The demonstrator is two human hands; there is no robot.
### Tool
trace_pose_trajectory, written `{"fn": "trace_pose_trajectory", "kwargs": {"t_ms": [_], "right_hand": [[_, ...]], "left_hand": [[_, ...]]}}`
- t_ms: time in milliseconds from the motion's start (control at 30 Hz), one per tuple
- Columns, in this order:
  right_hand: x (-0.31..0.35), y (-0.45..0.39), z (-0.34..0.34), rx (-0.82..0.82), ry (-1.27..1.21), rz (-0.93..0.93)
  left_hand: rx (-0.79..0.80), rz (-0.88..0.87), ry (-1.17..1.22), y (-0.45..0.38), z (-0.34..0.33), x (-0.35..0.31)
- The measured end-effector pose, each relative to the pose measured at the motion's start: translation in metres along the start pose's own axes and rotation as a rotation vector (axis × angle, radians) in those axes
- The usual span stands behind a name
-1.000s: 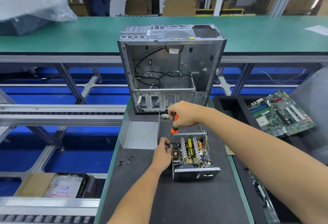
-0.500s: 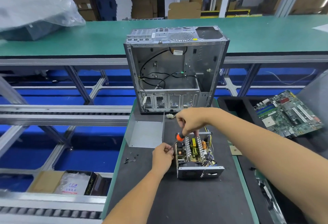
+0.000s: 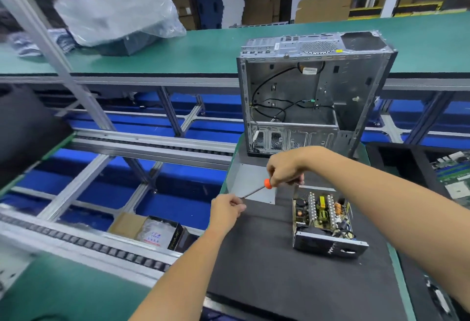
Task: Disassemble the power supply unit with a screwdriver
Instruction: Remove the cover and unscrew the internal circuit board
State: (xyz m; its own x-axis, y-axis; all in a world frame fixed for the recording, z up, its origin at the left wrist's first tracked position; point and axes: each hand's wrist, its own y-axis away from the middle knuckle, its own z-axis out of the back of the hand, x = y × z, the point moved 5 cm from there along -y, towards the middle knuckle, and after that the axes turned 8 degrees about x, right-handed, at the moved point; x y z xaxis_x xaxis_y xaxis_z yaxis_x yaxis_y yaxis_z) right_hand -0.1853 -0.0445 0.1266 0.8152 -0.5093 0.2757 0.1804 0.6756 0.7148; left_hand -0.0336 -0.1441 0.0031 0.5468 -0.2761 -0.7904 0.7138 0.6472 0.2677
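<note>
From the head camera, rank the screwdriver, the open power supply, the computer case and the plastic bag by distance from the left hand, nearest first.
1. screwdriver: its tip end sits at the left hand.
2. power supply: to the right, on the black mat.
3. computer case: behind, upright.
4. plastic bag: far left, on the back bench.

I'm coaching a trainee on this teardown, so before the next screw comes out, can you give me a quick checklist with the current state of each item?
1. Screwdriver held: ok, the right hand grips the handle.
2. Tip free: not ok, the left hand pinches the shaft end; whether it holds a screw, cannot tell.
3. Power supply unit steadied: not ok, neither hand touches it.
4. Cover off: ok, the board is exposed from above.
5. Unit flat on the black mat: ok.
6. Remaining screws located: cannot tell, too small to see.
</note>
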Motion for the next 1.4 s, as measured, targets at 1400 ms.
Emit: {"fn": "trace_pose_trajectory", "kwargs": {"t_ms": [1400], "right_hand": [[-0.008,-0.018,-0.015,-0.279,0.107,0.075]], "left_hand": [[-0.01,0.038,-0.39,-0.032,-0.002,0.011]]}}
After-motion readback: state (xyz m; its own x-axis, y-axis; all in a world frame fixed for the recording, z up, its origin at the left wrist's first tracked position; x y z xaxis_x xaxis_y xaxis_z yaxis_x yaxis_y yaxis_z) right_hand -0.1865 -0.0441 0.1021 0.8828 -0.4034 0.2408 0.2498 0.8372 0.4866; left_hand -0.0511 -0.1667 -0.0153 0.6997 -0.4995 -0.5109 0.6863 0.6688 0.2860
